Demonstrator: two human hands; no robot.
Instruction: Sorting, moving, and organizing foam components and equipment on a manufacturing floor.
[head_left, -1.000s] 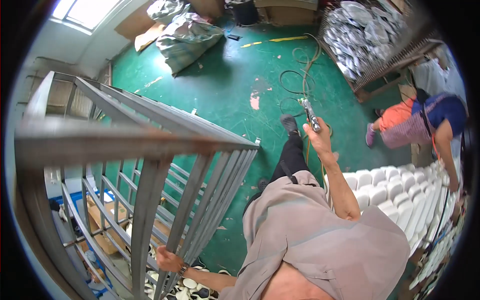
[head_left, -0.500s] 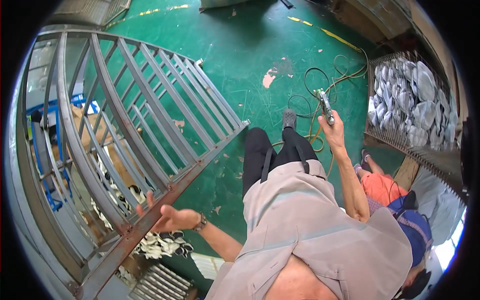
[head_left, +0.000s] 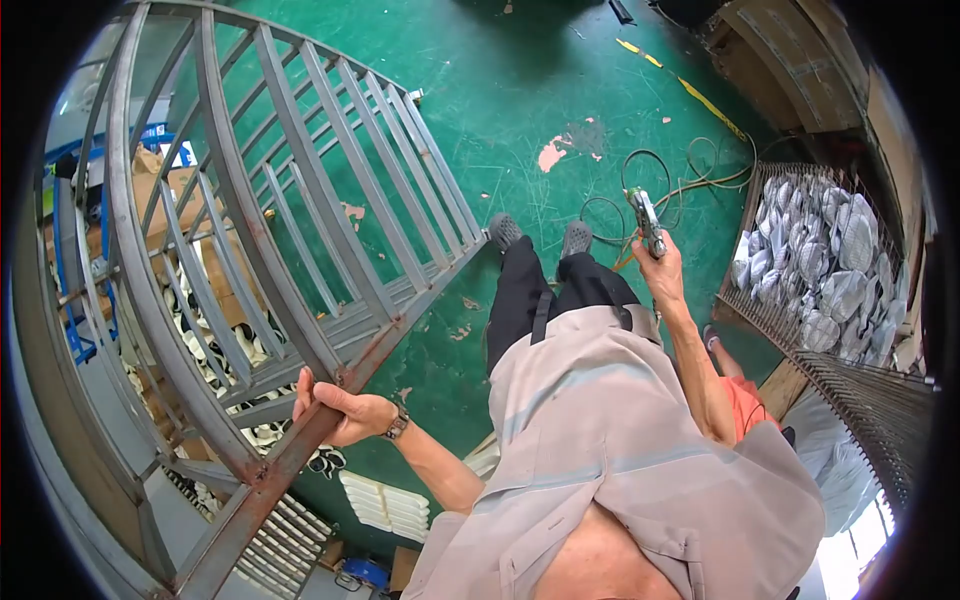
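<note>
left hand (head_left: 335, 412) clenched on gate (head_left: 300, 250) rail; right hand (head_left: 657, 268) grasping tool (head_left: 645, 222) | gate looks heavy, stiff; hold by frame

Pretty bright, even daylight all over, with the green floor (head_left: 480, 110) well lit and only soft shadows under the grey metal gate (head_left: 300, 230); the lower right of the frame blows out to near white, so light seems to pour in from there. Heavy fisheye here: the gate's straight bars bow hard toward the left rim and a black vignette rings the whole picture. Centre is sharp enough, but things toward the edges go soft and smeared.
</note>
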